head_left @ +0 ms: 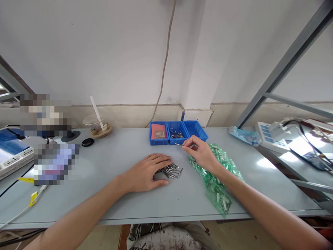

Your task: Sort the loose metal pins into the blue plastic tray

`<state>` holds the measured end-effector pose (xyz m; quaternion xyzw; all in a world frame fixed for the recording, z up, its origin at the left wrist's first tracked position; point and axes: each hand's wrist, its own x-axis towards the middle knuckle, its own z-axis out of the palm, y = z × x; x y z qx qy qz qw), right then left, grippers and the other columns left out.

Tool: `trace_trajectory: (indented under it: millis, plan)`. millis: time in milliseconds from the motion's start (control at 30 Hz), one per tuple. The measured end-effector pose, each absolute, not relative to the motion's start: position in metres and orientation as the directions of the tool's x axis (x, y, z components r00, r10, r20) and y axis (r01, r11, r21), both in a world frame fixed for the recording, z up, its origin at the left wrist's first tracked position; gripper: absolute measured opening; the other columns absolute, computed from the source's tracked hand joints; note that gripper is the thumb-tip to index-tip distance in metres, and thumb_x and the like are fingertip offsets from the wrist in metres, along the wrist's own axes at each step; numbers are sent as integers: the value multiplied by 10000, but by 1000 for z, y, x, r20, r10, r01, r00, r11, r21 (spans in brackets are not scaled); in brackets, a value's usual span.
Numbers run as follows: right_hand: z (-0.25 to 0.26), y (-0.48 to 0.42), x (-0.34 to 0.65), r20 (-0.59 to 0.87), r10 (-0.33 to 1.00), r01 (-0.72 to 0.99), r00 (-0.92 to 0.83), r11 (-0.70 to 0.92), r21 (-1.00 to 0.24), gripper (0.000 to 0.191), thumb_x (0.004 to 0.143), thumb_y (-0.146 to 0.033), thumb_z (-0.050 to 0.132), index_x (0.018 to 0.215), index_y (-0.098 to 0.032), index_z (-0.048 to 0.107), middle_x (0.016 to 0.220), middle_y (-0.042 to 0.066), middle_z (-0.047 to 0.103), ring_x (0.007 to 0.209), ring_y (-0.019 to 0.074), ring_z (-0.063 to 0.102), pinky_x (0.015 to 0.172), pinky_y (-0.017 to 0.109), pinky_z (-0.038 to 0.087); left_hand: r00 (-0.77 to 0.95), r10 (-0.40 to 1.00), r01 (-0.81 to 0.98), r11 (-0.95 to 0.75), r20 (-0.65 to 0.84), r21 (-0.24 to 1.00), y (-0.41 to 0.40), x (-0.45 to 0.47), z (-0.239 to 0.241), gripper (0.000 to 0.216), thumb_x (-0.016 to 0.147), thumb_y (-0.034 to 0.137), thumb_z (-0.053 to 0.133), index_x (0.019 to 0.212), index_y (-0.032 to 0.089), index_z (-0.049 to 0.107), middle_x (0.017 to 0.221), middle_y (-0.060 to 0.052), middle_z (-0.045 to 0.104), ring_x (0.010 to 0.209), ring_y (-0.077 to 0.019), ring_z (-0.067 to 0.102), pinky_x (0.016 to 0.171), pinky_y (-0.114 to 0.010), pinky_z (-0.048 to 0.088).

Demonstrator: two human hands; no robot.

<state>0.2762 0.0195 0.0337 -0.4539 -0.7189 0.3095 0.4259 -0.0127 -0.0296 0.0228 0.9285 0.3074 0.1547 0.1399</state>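
My left hand (147, 172) lies flat on the grey table, fingers stretched out over a small heap of short metal pins (170, 171). My right hand (200, 151) is raised a little above the table, fingers pinched on one small metal pin (178, 144) held just in front of the blue trays (178, 132). The middle tray holds several more pins (176, 133). Under my right wrist lies a clear green bag of small parts (217, 177).
The left blue tray holds a pink pad (158, 132). A plastic cup with a straw (97, 123) and a black disc (87, 142) stand at the back left. Power strips (15, 159) and cables lie far left. A metal frame post (281, 66) and another bench sit to the right.
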Motion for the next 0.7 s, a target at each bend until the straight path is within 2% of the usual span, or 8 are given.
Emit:
trace_trajectory:
  millis: [167,300,467,567,700]
  plan:
    - [39,20,278,212,942,291,-261,286,-913,219,947,-461,711,1013,-253,695,880,16,663,746,179,584,670,330,491,763,614,524,-770,201,365,-30,-12,22,783,996,643,615,1650,294,364,1647,-82,460,1507,-333,432,1247,-523,369]
    - [41,19,278,110,958,141,-266,152,-978,326,967,-552,673,987,-226,688,863,11,638,704,147,556,655,307,467,761,622,536,-763,185,362,-30,-12,23,790,994,659,607,1651,294,363,1652,-72,455,1515,-326,417,1256,-510,359]
    - [43,19,277,-8,950,-48,-313,-24,-999,380,941,-592,698,930,-218,632,742,-39,503,593,109,450,588,279,409,762,620,535,-765,186,359,-30,-12,24,797,987,664,616,1648,293,369,1650,-76,457,1510,-331,423,1252,-514,362]
    - [43,19,277,-17,952,-77,-306,-42,-996,395,922,-603,713,926,-222,609,768,-32,504,599,112,440,595,285,429,762,615,525,-770,203,363,-30,-12,22,795,986,671,611,1645,294,376,1642,-88,465,1500,-338,437,1244,-522,370]
    - [39,21,276,29,970,-11,-242,27,-1000,384,905,-582,741,947,-235,582,810,-26,553,638,125,507,607,285,444,766,611,525,-773,199,355,-29,-12,20,801,978,676,620,1641,293,385,1644,-88,463,1509,-341,424,1251,-527,358]
